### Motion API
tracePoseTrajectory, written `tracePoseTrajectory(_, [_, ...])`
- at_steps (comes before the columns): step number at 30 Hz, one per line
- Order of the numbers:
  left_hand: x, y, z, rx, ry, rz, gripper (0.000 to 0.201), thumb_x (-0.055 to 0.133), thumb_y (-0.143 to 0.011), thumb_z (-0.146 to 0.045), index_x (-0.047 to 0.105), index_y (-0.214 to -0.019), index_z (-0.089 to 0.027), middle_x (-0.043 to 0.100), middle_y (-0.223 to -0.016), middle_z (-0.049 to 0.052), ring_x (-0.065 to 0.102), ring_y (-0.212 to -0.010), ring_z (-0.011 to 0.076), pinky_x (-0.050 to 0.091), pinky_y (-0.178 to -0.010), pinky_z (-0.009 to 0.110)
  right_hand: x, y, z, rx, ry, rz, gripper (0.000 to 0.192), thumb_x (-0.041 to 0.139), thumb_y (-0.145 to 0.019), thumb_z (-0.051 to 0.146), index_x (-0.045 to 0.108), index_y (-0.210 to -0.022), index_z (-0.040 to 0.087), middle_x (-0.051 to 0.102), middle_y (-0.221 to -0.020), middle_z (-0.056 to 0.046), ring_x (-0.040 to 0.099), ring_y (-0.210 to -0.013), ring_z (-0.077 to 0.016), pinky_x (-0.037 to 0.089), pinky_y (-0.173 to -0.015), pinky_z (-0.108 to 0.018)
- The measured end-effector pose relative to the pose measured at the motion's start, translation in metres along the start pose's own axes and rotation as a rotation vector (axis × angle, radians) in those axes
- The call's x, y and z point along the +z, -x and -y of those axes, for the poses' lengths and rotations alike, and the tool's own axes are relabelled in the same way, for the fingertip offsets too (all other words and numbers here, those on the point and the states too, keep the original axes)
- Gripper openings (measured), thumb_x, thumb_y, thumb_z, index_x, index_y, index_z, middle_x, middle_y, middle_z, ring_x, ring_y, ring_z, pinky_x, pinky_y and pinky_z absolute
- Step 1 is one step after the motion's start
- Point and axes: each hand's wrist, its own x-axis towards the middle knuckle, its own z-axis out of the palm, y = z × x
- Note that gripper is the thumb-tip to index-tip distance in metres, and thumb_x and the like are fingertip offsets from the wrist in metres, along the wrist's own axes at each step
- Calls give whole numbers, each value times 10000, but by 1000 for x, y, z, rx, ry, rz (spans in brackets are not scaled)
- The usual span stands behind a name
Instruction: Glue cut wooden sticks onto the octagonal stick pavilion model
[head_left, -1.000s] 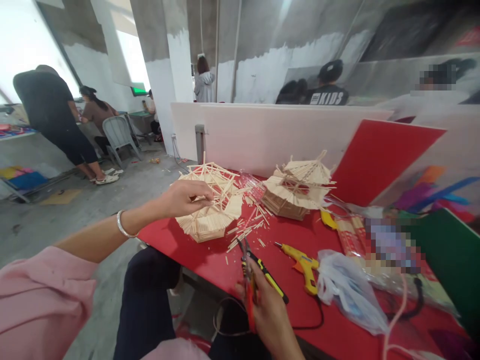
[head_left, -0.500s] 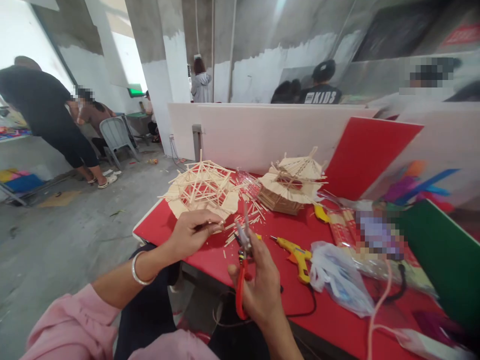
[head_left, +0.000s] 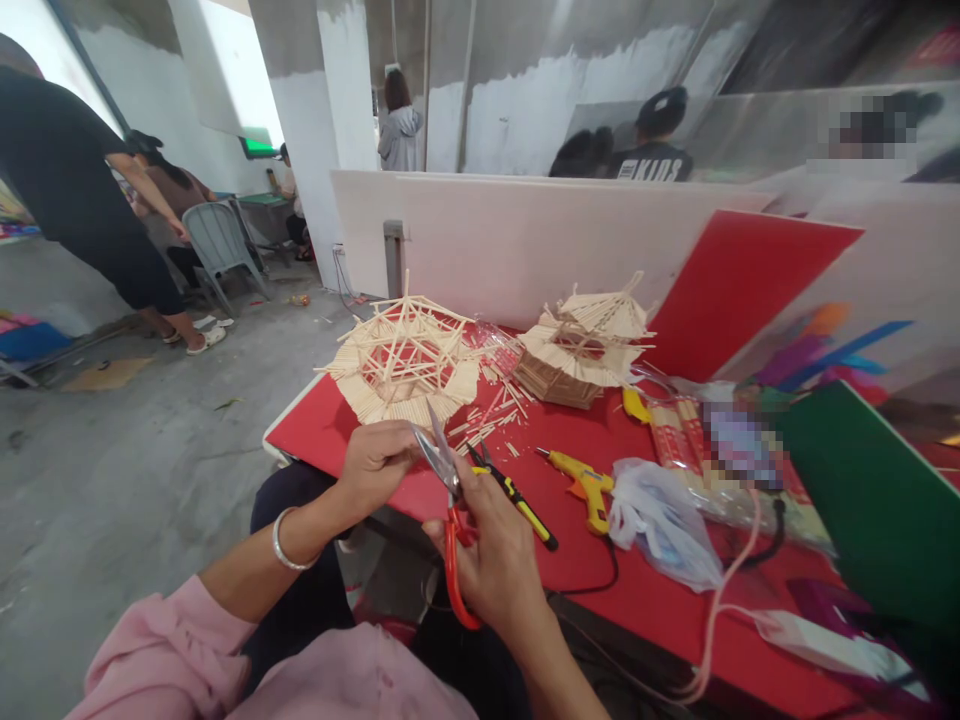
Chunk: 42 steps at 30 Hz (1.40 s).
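Note:
My right hand (head_left: 499, 545) is wrapped round a pair of red-handled scissors (head_left: 453, 520), whose metal blades are parted and point away from me. My left hand (head_left: 379, 465) is closed in a pinch right beside the blades; whatever is between its fingertips is too small to make out. Just beyond it stands a wide, open framework of thin wooden sticks (head_left: 405, 365) with a fanned stick rim. To its right is a second stick model (head_left: 577, 360) with a roof and a many-sided base. Loose cut sticks (head_left: 502, 405) lie between the two models.
On the red table (head_left: 570, 555) lie black-and-yellow cutters (head_left: 525, 505), a yellow glue gun (head_left: 589, 485) with a cord, and a plastic bag (head_left: 664, 525). Red (head_left: 750, 290) and green boards (head_left: 877, 500) lean at right. Other people are further off.
The scissors have moved left, bringing their blades up to my left fingertips. The black-and-yellow cutters now show more fully on the table. The view has tilted down slightly.

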Motion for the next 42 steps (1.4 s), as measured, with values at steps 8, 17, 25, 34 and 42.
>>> tracePoseTrajectory(8, [-6,-4,-5,233,-122,-18,196,541,-897,-84,689,-814,-181,745,-735,27,702,-648,115,547,-597,195,-2,2,4,-1,6,11,631,577,-905,426,418,-1476,209,586,-890,-48,595,-753,-180,481,-607,-267])
tracePoseTrajectory(17, [-8,8,-5,319,-251,28,156,547,-887,-70,671,-875,-165,747,-785,65,673,-650,140,531,-600,247,3,15,3,-46,26,-49,591,554,-933,406,425,-1470,196,585,-845,-43,585,-685,-159,466,-572,-254])
tracePoseTrajectory(25, [-4,17,-6,295,-228,26,161,558,-885,-62,682,-858,-161,743,-770,65,655,-644,130,498,-586,231,5,25,0,-81,-66,-82,586,560,-952,399,411,-1472,173,598,-768,-19,566,-625,-143,469,-581,-249])
tracePoseTrajectory(34, [-8,19,-16,275,-192,47,143,568,-898,-74,681,-874,-160,760,-797,72,699,-692,137,540,-620,229,-1,30,5,-29,-24,6,639,564,-917,480,423,-1474,202,575,-827,-26,567,-698,-158,445,-574,-246])
tracePoseTrajectory(42, [-20,66,-18,148,-286,68,197,530,-883,-57,676,-823,-174,733,-725,36,640,-588,118,496,-562,232,22,57,15,-58,-136,69,558,574,-922,370,459,-1427,161,661,-915,-70,636,-777,-178,507,-659,-267])
